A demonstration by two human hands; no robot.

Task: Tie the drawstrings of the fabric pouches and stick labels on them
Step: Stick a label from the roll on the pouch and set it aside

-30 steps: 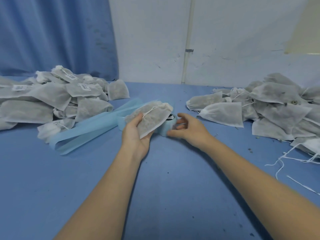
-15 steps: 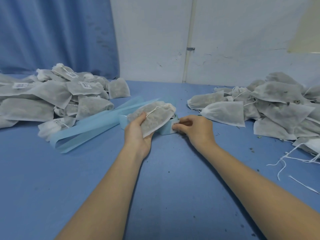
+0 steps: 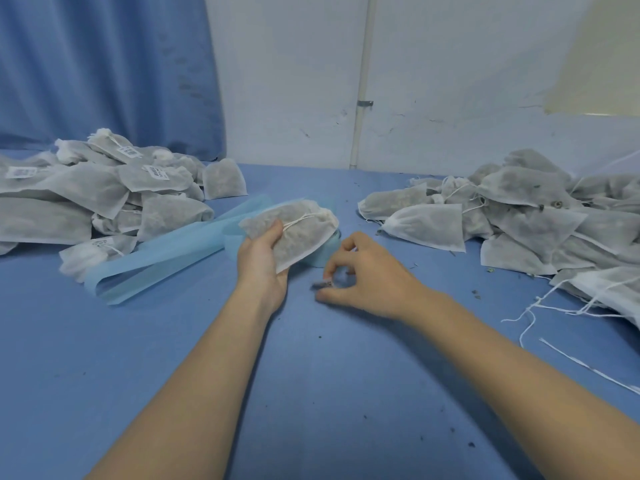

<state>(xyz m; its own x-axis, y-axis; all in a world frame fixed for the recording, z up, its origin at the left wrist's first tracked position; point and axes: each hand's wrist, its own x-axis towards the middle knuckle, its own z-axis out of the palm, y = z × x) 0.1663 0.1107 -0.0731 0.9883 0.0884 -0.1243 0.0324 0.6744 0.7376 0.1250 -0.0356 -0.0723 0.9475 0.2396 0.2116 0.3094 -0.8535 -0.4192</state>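
Two hands over blue tabletop point(image 3: 311, 393). Left hand point(image 3: 262, 258) grips tied pouch point(image 3: 294, 230) from below, thumb on top by the drawstring point(image 3: 300, 220), pouch raised above the blue label roll point(image 3: 320, 252). Right hand point(image 3: 363, 277) just right of pouch, fingers point(image 3: 334, 268) curled, pinching small blurred label point(image 3: 322, 283). Labelled pile point(image 3: 86, 195) left, unlabelled pile point(image 3: 519, 216) right.

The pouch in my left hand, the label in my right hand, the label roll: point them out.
pouch point(image 3: 298, 233), head view, middle of its fabric.
label point(image 3: 322, 284), head view, its blurred face.
label roll point(image 3: 320, 258), head view, visible blue side.
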